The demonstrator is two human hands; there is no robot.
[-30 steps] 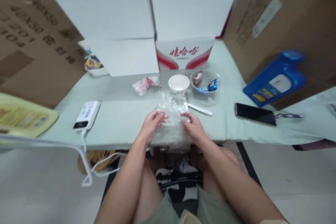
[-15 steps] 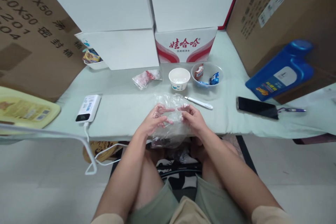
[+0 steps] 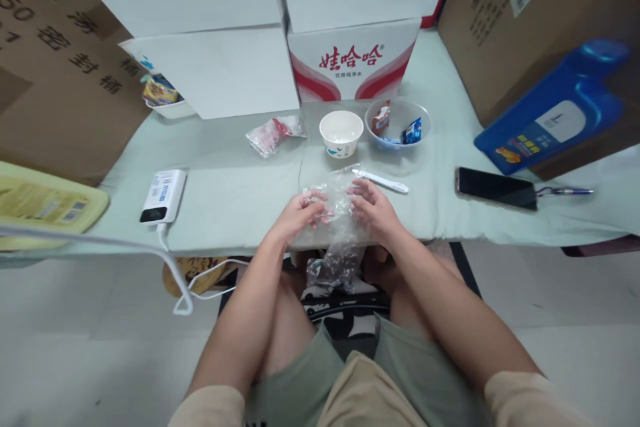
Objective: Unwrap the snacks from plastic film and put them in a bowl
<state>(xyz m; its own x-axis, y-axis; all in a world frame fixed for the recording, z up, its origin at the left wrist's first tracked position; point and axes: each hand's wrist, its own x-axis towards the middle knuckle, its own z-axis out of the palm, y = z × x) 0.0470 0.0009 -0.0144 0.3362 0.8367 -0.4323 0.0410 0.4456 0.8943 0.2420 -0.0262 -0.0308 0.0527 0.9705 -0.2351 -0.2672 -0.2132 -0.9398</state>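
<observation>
A crinkled, see-through plastic bag [image 3: 341, 235] stretches between my two hands, and its lower end hangs over the table's front edge above my lap. My left hand [image 3: 302, 215] grips the bag's left side with bent fingers. On the other side, my right hand [image 3: 374, 212] has its fingers curled on the plastic, its fingertips facing the left hand. Just beyond the right fingers lies a white-handled craft knife [image 3: 383, 181]. A white paper bowl [image 3: 341, 135] stands behind the bag. Beside it, a clear plastic bowl [image 3: 423, 121] holds a few small wrapped packets.
A pink-and-clear packet [image 3: 273, 136] lies left of the paper bowl. Farther left is a white power bank [image 3: 164, 195] with a cable. On the right are a phone [image 3: 495, 188] and a blue bottle [image 3: 550, 113]. Cardboard boxes [image 3: 354, 67] wall the back and sides.
The plastic between my hands has shifted, and more of it hangs down over the table edge. My hands are slightly farther apart. The head view has tilted a little downward.
</observation>
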